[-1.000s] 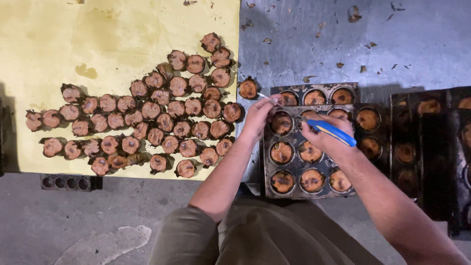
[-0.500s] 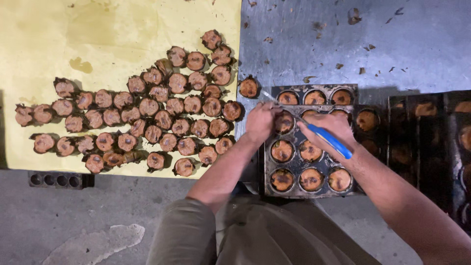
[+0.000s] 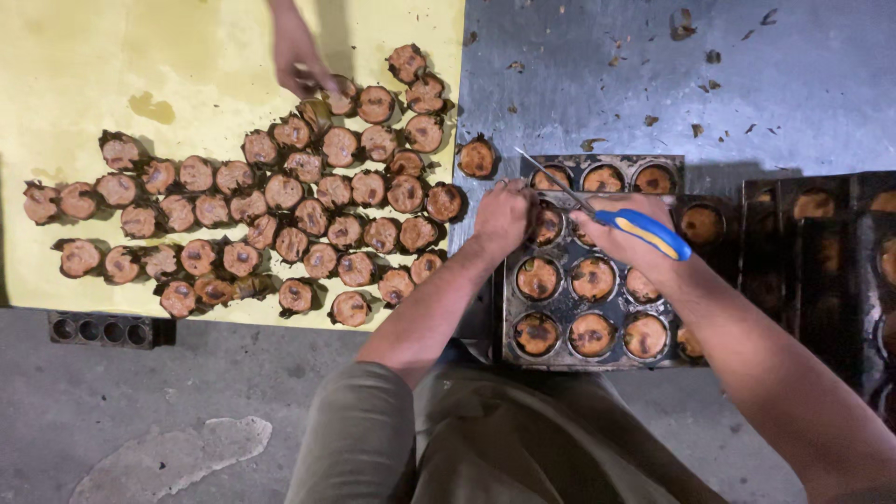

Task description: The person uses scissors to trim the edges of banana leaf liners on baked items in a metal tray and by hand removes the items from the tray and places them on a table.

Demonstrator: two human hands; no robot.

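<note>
My right hand [image 3: 623, 239] grips a knife with a blue and yellow handle [image 3: 644, 232]; its thin blade points up-left over the top of a dark metal muffin tray [image 3: 510, 317]. My left hand [image 3: 502, 217] rests on the tray's top left cup, fingers curled on a brown muffin [image 3: 547, 224]. Several baked muffins sit in the tray's other cups. A lone muffin [image 3: 477, 157] lies on the metal surface just left of the tray.
Many brown muffins [image 3: 308, 205] lie in rows on a yellow sheet [image 3: 112, 65] at the left. Another person's hand [image 3: 299, 61] reaches down onto the top muffins. More dark trays [image 3: 821, 243] stand at the right. A small grey block with holes [image 3: 105, 329] lies below the sheet.
Another person's hand has come in from the top onto the muffins on the yellow sheet. My hands have stayed at the tray's top left cup, with the knife nearly unmoved.
</note>
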